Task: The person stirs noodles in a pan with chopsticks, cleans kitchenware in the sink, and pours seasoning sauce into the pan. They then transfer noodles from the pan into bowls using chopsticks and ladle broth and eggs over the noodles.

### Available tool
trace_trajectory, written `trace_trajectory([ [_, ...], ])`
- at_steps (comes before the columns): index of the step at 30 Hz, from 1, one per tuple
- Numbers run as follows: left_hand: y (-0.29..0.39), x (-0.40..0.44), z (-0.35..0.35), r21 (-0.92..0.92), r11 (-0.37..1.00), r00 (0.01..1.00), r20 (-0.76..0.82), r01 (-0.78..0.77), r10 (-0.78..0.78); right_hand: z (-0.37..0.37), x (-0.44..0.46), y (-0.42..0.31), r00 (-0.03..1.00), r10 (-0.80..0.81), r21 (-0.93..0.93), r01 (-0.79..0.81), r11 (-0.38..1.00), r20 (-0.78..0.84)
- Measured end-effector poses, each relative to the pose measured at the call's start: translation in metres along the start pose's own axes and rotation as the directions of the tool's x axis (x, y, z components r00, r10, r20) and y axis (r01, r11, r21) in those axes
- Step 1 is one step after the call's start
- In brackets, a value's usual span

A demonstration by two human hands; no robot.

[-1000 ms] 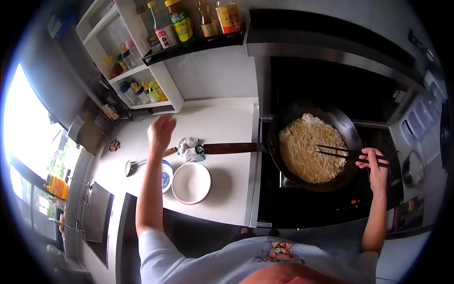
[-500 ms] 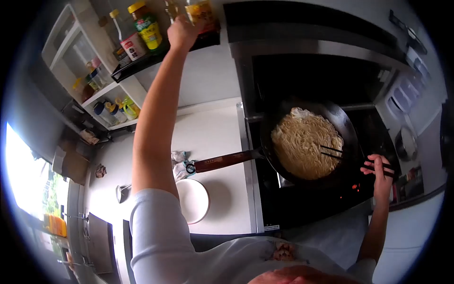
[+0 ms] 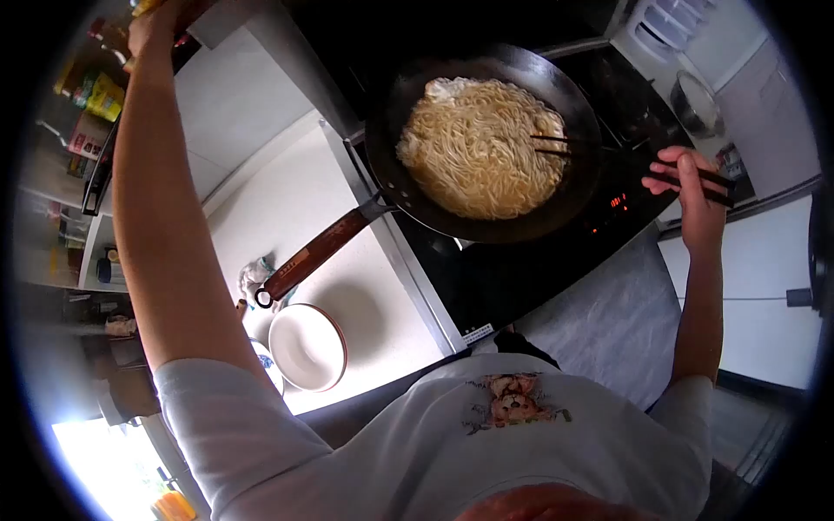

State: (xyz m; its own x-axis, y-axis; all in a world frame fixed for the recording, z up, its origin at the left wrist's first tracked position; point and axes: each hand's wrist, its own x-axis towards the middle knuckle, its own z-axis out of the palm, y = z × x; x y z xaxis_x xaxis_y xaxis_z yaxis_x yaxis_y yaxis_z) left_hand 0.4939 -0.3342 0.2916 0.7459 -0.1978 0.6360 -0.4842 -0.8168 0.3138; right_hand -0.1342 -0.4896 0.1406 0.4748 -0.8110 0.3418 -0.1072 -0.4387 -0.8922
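Observation:
My right hand (image 3: pixel 688 184) is closed on dark chopsticks (image 3: pixel 625 154), whose tips rest on the noodles (image 3: pixel 486 148) at their right side. The noodles lie in a black wok (image 3: pixel 580 187) on the stove, and something white shows at their upper left edge. The wok's wooden handle (image 3: pixel 317 253) points to the lower left, over the counter. At the upper left, my left hand (image 3: pixel 155 30) is raised to the bottle shelf (image 3: pixel 106 165). Its fingers are curled at a bottle near the picture's edge; the grip is too small and dim to make out.
On the counter (image 3: pixel 269 200) are a white bowl (image 3: pixel 307 347), a blue-patterned dish (image 3: pixel 266 360) partly behind my arm, and a crumpled cloth (image 3: pixel 254 280). A metal bowl (image 3: pixel 695 104) stands right of the stove (image 3: pixel 521 278). Sauce bottles line the shelf.
My left hand has risen from above the counter to the bottle shelf. The view has turned, so the wok appears higher. My right hand still holds the chopsticks.

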Motion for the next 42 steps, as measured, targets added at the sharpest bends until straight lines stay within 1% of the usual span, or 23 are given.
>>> trace_trajectory([
  [4,-0.013,0.016,0.007,-0.029,0.988,0.984,-0.098,0.149,-0.151,-0.009,0.006,0.002,0.998,-0.062,-0.067,0.062,0.996,-0.002],
  [7,-0.022,0.028,-0.009,-0.237,0.945,0.934,-0.224,0.224,-0.278,-0.010,0.016,0.003,0.989,-0.147,-0.042,0.146,0.988,0.002],
  [9,-0.010,0.006,-0.050,-0.389,0.916,0.955,-0.222,0.096,-0.195,-0.011,0.028,0.003,0.970,-0.241,-0.033,0.241,0.970,0.014],
  [12,0.016,-0.056,-0.125,-0.648,0.761,0.987,-0.141,-0.029,-0.082,-0.010,0.054,-0.002,0.844,-0.525,-0.111,0.535,0.838,0.107],
  [14,0.019,-0.101,-0.164,-0.758,0.652,0.998,-0.045,-0.003,-0.048,-0.025,0.075,0.008,0.908,-0.413,-0.407,0.405,0.819,0.072],
  [15,0.010,-0.120,-0.178,-0.785,0.619,0.999,0.015,0.038,-0.043,-0.018,0.081,-0.002,0.901,-0.415,-0.389,0.430,0.815,0.127],
  [16,-0.014,-0.135,-0.182,-0.766,0.641,0.999,0.041,0.054,-0.035,-0.012,0.088,-0.012,0.891,-0.416,-0.368,0.454,0.811,0.182],
  [18,-0.065,-0.172,-0.188,-0.726,0.684,0.996,0.090,0.080,-0.020,0.032,0.092,-0.046,0.816,-0.489,-0.103,0.540,0.836,0.306],
  [21,-0.043,-0.311,-0.187,-0.706,0.660,0.962,0.250,0.256,-0.107,0.061,0.098,-0.066,0.789,-0.517,0.099,0.516,0.851,0.331],
  [22,-0.025,-0.347,-0.180,-0.638,0.727,0.925,0.380,0.254,0.010,0.074,0.098,-0.067,0.766,-0.541,0.176,0.513,0.840,0.347],
  [23,-0.008,-0.384,-0.174,-0.575,0.789,0.858,0.498,0.218,0.127,0.081,0.092,-0.077,0.769,-0.483,0.062,0.507,0.860,0.418],
  [24,-0.014,-0.420,-0.151,-0.777,0.535,0.873,0.468,0.332,0.137,0.092,0.094,-0.077,0.720,-0.481,0.092,0.508,0.857,0.500],
  [25,0.010,-0.439,-0.148,-0.723,0.600,0.815,0.546,0.342,0.193,0.100,0.092,-0.076,0.662,-0.485,0.151,0.496,0.855,0.571],
  [26,0.034,-0.447,-0.155,-0.628,0.651,0.717,0.673,0.425,0.181,0.108,0.090,-0.074,0.599,-0.485,0.206,0.474,0.856,0.637],
  [27,0.034,-0.461,-0.141,-0.672,0.605,0.702,0.668,0.427,0.247,0.115,0.087,-0.071,0.570,-0.477,0.259,0.423,0.869,0.669],
  [28,0.039,-0.468,-0.140,-0.570,0.668,0.639,0.748,0.479,0.179,0.118,0.085,-0.071,0.508,-0.472,0.264,0.428,0.864,0.720],
  [30,0.043,-0.481,-0.134,-0.565,0.677,0.632,0.752,0.471,0.188,0.120,0.080,-0.073,0.429,-0.422,0.208,0.461,0.863,0.799],
  [32,0.046,-0.488,-0.130,-0.558,0.677,0.623,0.760,0.480,0.185,0.126,0.080,-0.064,0.327,-0.538,0.357,0.475,0.804,0.777],
  [33,0.049,-0.489,-0.129,-0.561,0.677,0.619,0.761,0.477,0.195,0.134,0.076,-0.058,0.293,-0.661,0.495,0.473,0.728,0.691],
  [36,0.056,-0.491,-0.127,-0.559,0.658,0.596,0.777,0.505,0.203,0.124,0.077,-0.063,0.260,-0.589,0.405,0.516,0.755,0.765],
  [38,0.062,-0.492,-0.126,-0.565,0.684,0.620,0.757,0.462,0.206,0.119,0.077,-0.067,0.274,-0.547,0.324,0.571,0.754,0.791],
  [41,0.070,-0.493,-0.125,-0.549,0.741,0.654,0.730,0.387,0.200,0.114,0.077,-0.074,0.309,-0.368,0.150,0.551,0.821,0.877],
  [42,0.075,-0.492,-0.127,-0.524,0.768,0.656,0.731,0.367,0.186,0.113,0.077,-0.075,0.303,-0.369,0.131,0.591,0.796,0.879],
])
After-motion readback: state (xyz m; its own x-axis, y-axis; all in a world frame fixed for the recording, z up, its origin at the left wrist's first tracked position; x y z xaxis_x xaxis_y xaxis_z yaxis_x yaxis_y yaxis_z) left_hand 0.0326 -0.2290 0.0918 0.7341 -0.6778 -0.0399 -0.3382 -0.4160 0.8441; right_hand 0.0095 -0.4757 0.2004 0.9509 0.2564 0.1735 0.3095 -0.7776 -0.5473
